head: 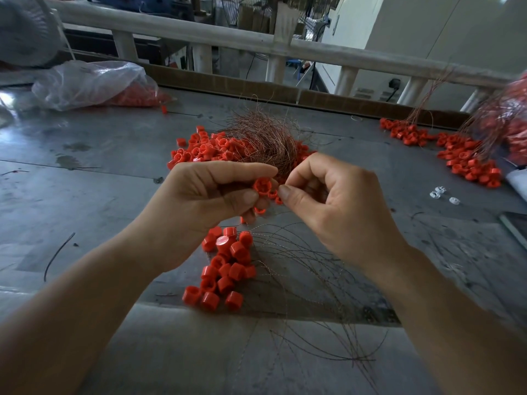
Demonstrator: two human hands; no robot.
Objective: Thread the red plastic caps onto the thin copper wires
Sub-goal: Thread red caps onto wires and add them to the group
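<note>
L hand (211,192): raised over the table, fingers curled; thumb + forefinger pinch a red cap (262,186), open side facing the other hand; a few more small red caps (260,210) hang just under that grip
R hand (336,206): thumb + forefinger pressed together right beside the held cap, other fingers curled in; whatever's in the pinch is too thin to see, so can't tell if it's got a strand or nothing
copper wires (265,138): tangled reddish bundle lying behind the hands, on top of the far cap pile; near end runs down toward the gap btwn the two hands
far cap pile (199,149): loose red caps spread on the table under and left of the bundle
near cap cluster (225,266): bunch of caps below the hands; thin loose strands (299,280) fan out from it toward the R and the table's near edge
R side: another cap heap (467,161) w/ wires sticking up out of it; some white bits (440,193) near it
far L: clear plastic bag (94,84) w/ more red caps inside
table (85,181): grey metal, scuffed; a dark wire scrap (57,255) lies on the L part
</note>
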